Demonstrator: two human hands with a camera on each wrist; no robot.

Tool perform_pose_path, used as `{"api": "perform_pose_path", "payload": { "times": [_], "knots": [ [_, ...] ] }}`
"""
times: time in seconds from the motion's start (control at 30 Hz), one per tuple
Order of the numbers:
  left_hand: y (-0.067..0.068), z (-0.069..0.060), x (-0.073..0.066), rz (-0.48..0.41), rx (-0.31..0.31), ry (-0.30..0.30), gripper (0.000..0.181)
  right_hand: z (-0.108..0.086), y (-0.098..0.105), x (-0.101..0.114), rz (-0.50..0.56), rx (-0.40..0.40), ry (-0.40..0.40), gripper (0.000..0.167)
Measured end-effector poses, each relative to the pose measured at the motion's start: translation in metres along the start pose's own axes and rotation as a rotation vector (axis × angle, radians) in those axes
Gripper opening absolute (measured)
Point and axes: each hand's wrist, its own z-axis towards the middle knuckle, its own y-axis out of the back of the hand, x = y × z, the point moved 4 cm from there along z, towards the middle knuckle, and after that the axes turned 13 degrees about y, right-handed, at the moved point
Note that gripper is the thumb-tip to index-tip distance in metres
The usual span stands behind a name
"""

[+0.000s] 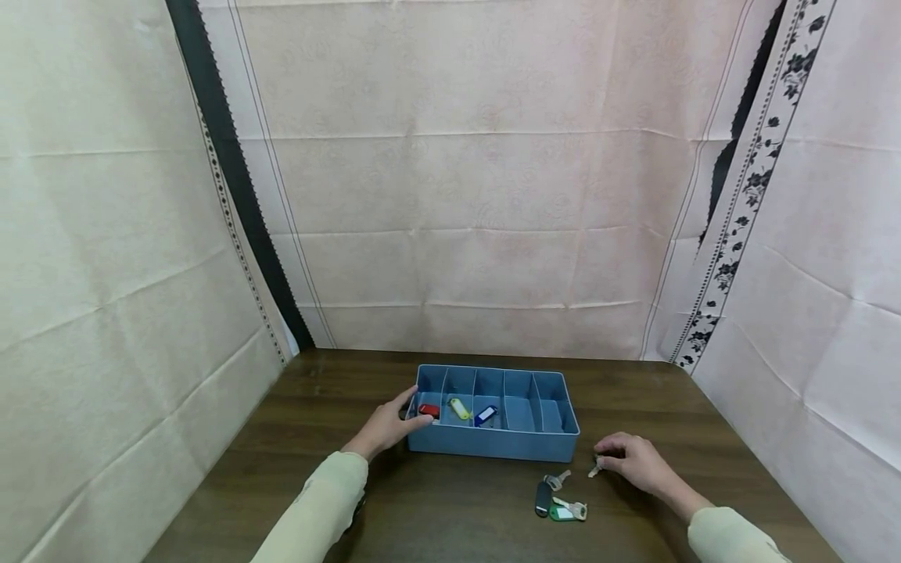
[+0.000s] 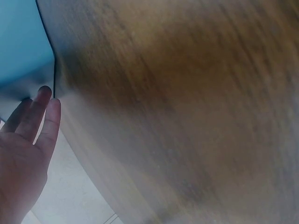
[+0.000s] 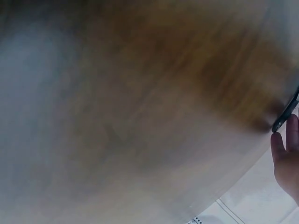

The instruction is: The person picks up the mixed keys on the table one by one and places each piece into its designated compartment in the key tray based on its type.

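Observation:
My left hand (image 1: 387, 424) rests against the left end of a blue divided box (image 1: 493, 444). Its thumb lies over the front left corner, and in the left wrist view its fairly straight fingers touch the outer wall. Separate compartments hold a red key tag (image 1: 428, 410), a yellow key tag (image 1: 460, 408) and a blue key tag (image 1: 485, 415). Right of the box, my right hand (image 1: 639, 463) pinches a key (image 1: 595, 467) just over the table; a black tag (image 3: 286, 113) shows at its fingers in the right wrist view.
In front of the box lie a black key tag (image 1: 543, 499) with a key and a green key tag (image 1: 563, 514) with a key, close together. The brown wooden table (image 1: 450, 516) is bounded by pale cloth hangings (image 1: 450, 188) at the back and sides.

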Motion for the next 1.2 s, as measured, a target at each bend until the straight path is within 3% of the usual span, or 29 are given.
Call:
{"api": "perform_pose_path", "payload": {
  "times": [0.4,0.8,1.0,1.2],
  "knots": [
    [-0.0007,0.0009,0.0017,-0.005,0.007,0.013,0.094,-0.0016,-0.0047,-0.0017,-0.055,-0.017,-0.010,0.002],
    [-0.0003,0.0020,0.0013,0.003,0.001,-0.006,0.088,-0.0006,-0.0045,-0.0025,-0.060,-0.018,-0.020,0.008],
    [0.0002,0.0016,-0.0001,0.004,-0.003,-0.010,0.082,0.0002,-0.0027,-0.0009,-0.036,-0.018,-0.063,0.007],
    [-0.0001,0.0011,-0.0004,-0.001,0.002,0.000,0.083,0.0019,0.0005,0.0012,-0.057,-0.089,-0.075,0.007]
  ]
}}
